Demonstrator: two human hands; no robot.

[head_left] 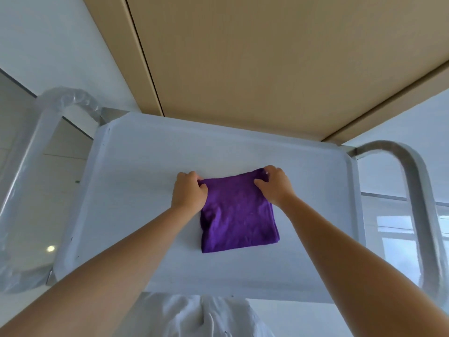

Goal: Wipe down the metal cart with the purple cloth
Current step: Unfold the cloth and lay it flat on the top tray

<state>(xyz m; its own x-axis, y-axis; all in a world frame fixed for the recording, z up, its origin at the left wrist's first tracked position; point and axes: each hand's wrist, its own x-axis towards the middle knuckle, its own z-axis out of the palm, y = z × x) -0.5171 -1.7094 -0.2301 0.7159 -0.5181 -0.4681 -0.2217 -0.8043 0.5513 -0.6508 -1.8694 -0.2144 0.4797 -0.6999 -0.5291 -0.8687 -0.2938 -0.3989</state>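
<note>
We had our left hand [188, 190] and right hand [274, 186] each pinching a far corner of the folded purple cloth [239, 215], which lay flat below our grip, mid-shelf on the metal cart [136, 178]. Judging from that, wiping had barely begun; the surrounding top and both handles remained.

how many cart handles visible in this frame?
2. One handle at the left end of the metal cart, wrapped in clear plastic; one handle at the right end, bare metal. The lower parts of both run out of frame.
</note>
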